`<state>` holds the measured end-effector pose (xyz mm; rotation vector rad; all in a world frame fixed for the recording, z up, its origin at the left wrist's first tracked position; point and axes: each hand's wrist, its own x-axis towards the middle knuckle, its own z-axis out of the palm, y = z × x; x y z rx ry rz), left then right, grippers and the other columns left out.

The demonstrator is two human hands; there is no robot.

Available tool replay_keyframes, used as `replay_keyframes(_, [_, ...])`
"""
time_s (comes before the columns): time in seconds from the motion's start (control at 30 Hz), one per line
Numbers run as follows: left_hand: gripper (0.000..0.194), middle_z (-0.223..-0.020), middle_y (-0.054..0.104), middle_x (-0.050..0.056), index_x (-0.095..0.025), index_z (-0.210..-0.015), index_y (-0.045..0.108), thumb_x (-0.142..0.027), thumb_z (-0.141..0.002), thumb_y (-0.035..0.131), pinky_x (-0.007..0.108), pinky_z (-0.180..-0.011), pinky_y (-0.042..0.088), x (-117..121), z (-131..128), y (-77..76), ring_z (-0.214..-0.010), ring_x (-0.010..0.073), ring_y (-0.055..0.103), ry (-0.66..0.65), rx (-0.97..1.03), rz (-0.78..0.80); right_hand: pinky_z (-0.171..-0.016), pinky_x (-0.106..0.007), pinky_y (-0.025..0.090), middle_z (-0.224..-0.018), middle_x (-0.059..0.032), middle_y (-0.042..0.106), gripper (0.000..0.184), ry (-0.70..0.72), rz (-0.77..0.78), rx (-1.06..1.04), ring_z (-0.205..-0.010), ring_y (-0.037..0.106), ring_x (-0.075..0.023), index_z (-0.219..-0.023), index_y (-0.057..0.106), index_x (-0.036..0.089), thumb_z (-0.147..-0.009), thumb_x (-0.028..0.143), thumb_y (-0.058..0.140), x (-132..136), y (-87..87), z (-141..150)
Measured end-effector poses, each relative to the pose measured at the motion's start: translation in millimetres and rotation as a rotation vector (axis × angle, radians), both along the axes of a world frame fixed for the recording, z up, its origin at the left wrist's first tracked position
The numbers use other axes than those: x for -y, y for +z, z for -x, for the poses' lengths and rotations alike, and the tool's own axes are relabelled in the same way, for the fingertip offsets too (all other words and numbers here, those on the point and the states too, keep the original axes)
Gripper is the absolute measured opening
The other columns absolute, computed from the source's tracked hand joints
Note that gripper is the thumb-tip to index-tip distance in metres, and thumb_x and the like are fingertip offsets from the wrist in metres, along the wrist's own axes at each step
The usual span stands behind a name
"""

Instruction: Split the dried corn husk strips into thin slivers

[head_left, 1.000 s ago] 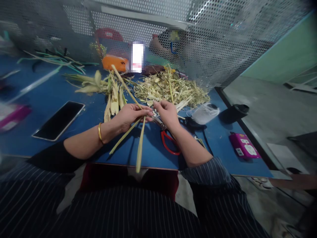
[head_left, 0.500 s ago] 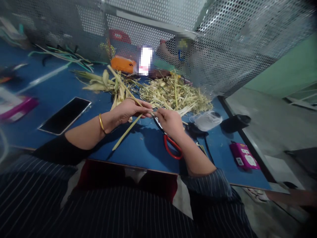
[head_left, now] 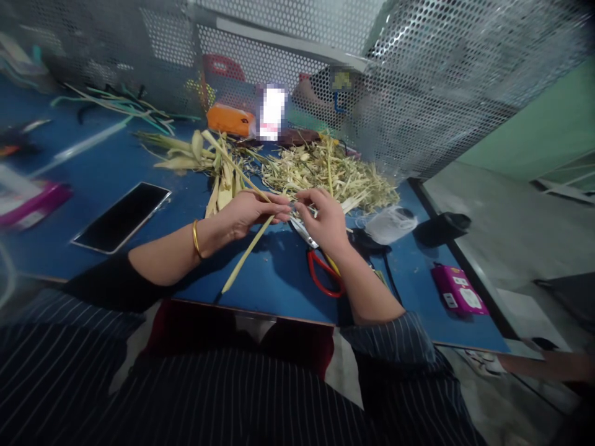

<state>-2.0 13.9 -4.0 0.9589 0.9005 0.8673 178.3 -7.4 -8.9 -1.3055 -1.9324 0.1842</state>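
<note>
My left hand (head_left: pixel 253 210), with a gold bangle at the wrist, pinches long pale yellow-green plant strips (head_left: pixel 248 254) that look like dried husk. One end slants up and away over the pile, another down toward the table's near edge. Just right of it, my right hand (head_left: pixel 323 217) has thumb and forefinger brought close together at the strips' far end; whatever lies between them is too small to make out. Red-handled scissors (head_left: pixel 325 282) lie beneath my right hand, blades partly hidden. Beyond both hands spreads a heap of shredded husk (head_left: pixel 316 170), with broader husk leaves (head_left: pixel 225 186) to its left.
A dark-screened phone (head_left: pixel 123 217) lies on the blue table (head_left: pixel 274 279) at left. To the right are a white plastic bag (head_left: pixel 390 224), a black cylinder (head_left: pixel 441 230) and a purple box (head_left: pixel 459 290). A perforated metal screen (head_left: pixel 418 93) stands behind, near an orange packet (head_left: pixel 230 119).
My right thumb and forefinger have loosened and shifted slightly away from my left fingertips. The strip's lower end has swung a little to the right, and more of the scissor blades shows.
</note>
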Motion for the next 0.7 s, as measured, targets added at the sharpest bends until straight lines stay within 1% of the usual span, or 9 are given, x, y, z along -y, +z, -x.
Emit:
replay_keyframes(0.1, [0.014,-0.073,0.073,0.009,-0.01,-0.073,0.073,0.002,-0.067,0.068,0.026,-0.063,0.056,13.7,-7.8,-4.0,-0.068,0.0177,0.071,-0.094,-0.101,-0.049,-0.075,-0.029,0.045,-0.082,-0.0027,0.059,0.021,0.122,0.018,-0.158,-0.078,0.056,-0.0151,-0.097,0.069,0.019,-0.084,0.034,0.062,4.6,1.8,7.2])
replay_keyframes(0.17, [0.018,-0.063,0.07,0.008,-0.012,-0.059,0.069,0.005,-0.064,0.064,0.027,-0.059,0.055,22.0,-12.4,-6.8,-0.062,0.0177,0.069,-0.159,-0.171,-0.072,-0.069,-0.028,0.044,-0.073,0.0009,0.055,0.024,0.201,0.157,-0.214,-0.07,0.052,-0.0134,-0.097,0.069,0.021,-0.079,0.036,0.068,9.2,3.0,13.1])
replay_keyframes(0.27, [0.012,-0.064,0.07,0.008,-0.012,-0.059,0.069,-0.002,-0.065,0.07,0.026,-0.059,0.055,25.7,-14.8,-9.1,-0.062,0.0175,0.069,-0.24,-0.176,-0.068,-0.06,-0.025,0.04,-0.06,0.0049,0.048,0.018,0.241,0.336,-0.317,-0.058,0.045,-0.0108,-0.085,0.065,0.021,-0.079,0.038,0.066,15.8,5.8,17.9])
replay_keyframes(0.4, [0.003,-0.073,0.073,0.01,-0.01,-0.07,0.073,-0.012,-0.072,0.074,0.021,-0.06,0.054,12.7,-10.5,-6.4,-0.064,0.0145,0.069,-0.194,-0.054,0.018,-0.061,-0.026,0.041,-0.068,0.003,0.052,0.018,0.203,0.221,-0.492,-0.06,0.048,-0.0103,-0.08,0.057,0.021,-0.086,0.039,0.058,19.9,9.2,14.6])
replay_keyframes(0.47, [0.001,-0.075,0.073,0.01,-0.01,-0.072,0.074,-0.011,-0.073,0.073,0.019,-0.059,0.053,5.2,-5.6,-0.7,-0.065,0.0134,0.068,-0.148,0.031,0.071,-0.064,-0.028,0.043,-0.075,0.0009,0.057,0.019,0.176,0.119,-0.479,-0.064,0.052,-0.0117,-0.084,0.056,0.022,-0.089,0.04,0.054,20.1,8.3,11.4])
replay_keyframes(0.53, [0.004,-0.078,0.073,0.01,-0.011,-0.075,0.074,-0.009,-0.072,0.072,0.015,-0.055,0.051,1.8,2.9,8.0,-0.066,0.0118,0.068,-0.121,0.066,0.103,-0.069,-0.03,0.044,-0.078,-0.0014,0.061,0.02,0.158,-0.03,-0.299,-0.068,0.056,-0.0138,-0.085,0.056,0.022,-0.093,0.039,0.049,19.4,4.8,8.8])
replay_keyframes(0.6, [0.012,-0.082,0.074,0.007,-0.014,-0.08,0.075,-0.009,-0.07,0.074,0.011,-0.051,0.047,3.1,14.8,16.6,-0.066,0.0093,0.066,-0.114,0.071,0.075,-0.074,-0.033,0.043,-0.079,-0.0034,0.064,0.02,0.208,-0.209,0.037,-0.072,0.058,-0.0153,-0.086,0.058,0.022,-0.096,0.034,0.046,18.2,-0.7,7.4])
replay_keyframes(0.63, [0.017,-0.087,0.075,0.006,-0.017,-0.086,0.076,-0.011,-0.07,0.075,0.009,-0.05,0.046,4.6,21.0,19.5,-0.067,0.008,0.066,-0.103,0.089,0.053,-0.075,-0.034,0.042,-0.08,-0.0041,0.065,0.019,0.249,-0.289,0.219,-0.073,0.057,-0.0157,-0.086,0.059,0.022,-0.096,0.03,0.045,17.4,-3.7,7.2])
replay_keyframes(0.7, [0.037,-0.103,0.074,0.007,-0.021,-0.101,0.075,-0.011,-0.066,0.079,0.013,-0.055,0.051,6.2,30.2,20.2,-0.072,0.0111,0.069,-0.116,0.105,0.047,-0.074,-0.034,0.04,-0.079,-0.0049,0.065,0.02,0.309,-0.409,0.508,-0.072,0.055,-0.0161,-0.09,0.061,0.021,-0.097,0.023,0.042,15.8,-8.9,8.2])
